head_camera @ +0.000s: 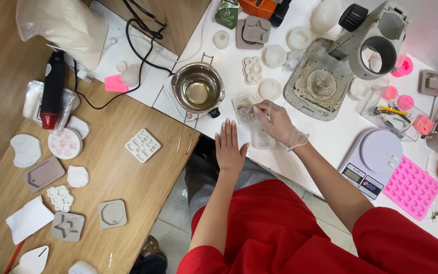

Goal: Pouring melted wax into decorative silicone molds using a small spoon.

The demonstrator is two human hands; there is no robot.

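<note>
— Small pale rectangular mould, where is it?

— On the white counter, just right of the round steel pot of clear liquid.

— Right hand?

— Gloved, fingertips pinched at the mould's edge; a clear flat mould lies beneath the wrist.

— Left hand?

— Bare, released, flat on the counter edge below the pot, fingers extended, grasping nothing.

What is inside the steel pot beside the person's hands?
The steel pot holds clear, yellowish liquid, its shiny bottom showing through. The pot covers most of the white base beneath, so that surface stays hidden.
</note>
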